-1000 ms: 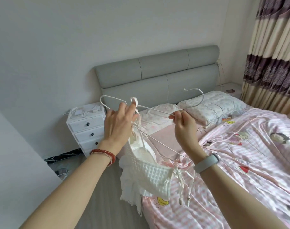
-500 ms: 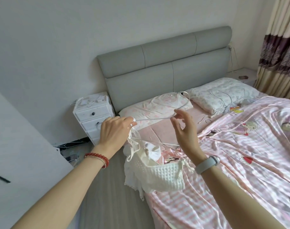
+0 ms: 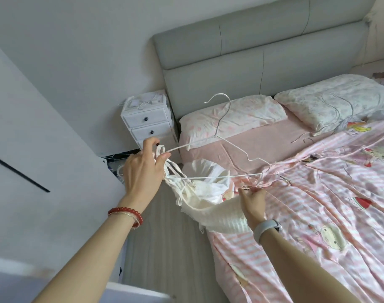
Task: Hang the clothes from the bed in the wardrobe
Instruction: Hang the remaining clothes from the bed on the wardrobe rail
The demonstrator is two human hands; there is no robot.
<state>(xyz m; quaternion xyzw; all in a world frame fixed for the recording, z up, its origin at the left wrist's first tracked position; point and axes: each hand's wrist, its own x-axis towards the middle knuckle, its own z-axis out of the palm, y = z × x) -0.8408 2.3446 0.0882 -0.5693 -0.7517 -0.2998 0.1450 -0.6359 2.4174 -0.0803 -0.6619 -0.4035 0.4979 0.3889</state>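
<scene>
Nearest, right hand (image 3: 252,201) is pinching the white top (image 3: 217,217) at its waffle hem, fingers curled on the cloth, over the bed (image 3: 317,204) edge. Left hand (image 3: 143,169) is gripping the top's straps together with the left end of the white wire hanger (image 3: 223,141), fingers closed. Farther back, white nightstand (image 3: 147,121) is standing beside the grey headboard (image 3: 252,51).

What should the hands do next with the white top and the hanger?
Probably the right hand should lift its strap over the free end of the hanger, because the left hand already holds the other end with straps, and the white top sags below.
</scene>
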